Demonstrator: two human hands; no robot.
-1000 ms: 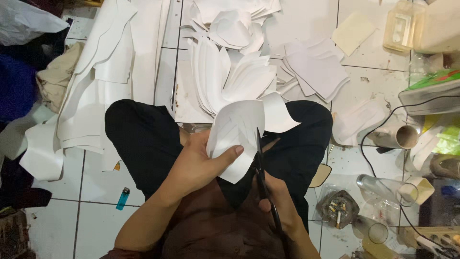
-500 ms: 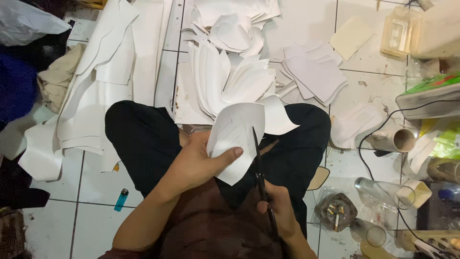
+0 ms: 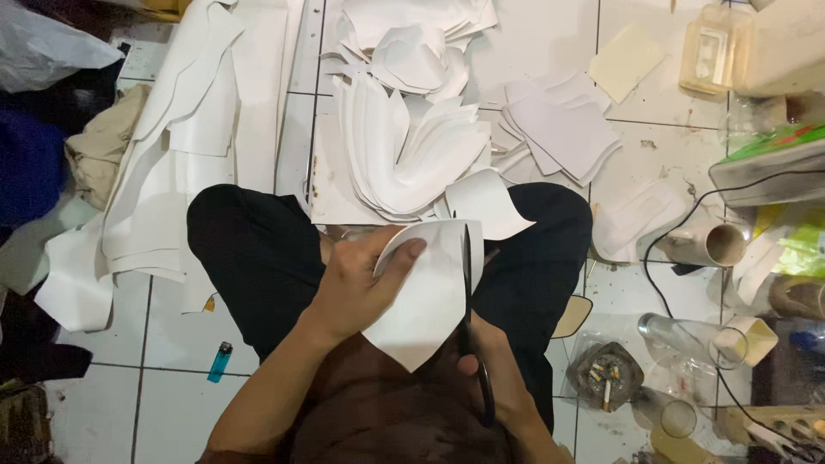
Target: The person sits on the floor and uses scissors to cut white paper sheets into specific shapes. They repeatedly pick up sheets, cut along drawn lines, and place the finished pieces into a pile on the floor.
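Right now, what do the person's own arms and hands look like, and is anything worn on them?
Both forearms are bare, with no sleeves reaching them. The left hand has no glove, ring or watch that shows. The right hand is partly hidden, but no glove shows on it either. Black trousers cover the legs below.

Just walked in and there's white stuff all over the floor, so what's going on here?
A person sits cross-legged on the tiled floor, cutting a white sheet piece. The left hand holds the piece over the lap, and the right hand works black scissors along its right edge. A pile of cut white pieces lies in front of the knees, and larger white offcuts lie to the left.
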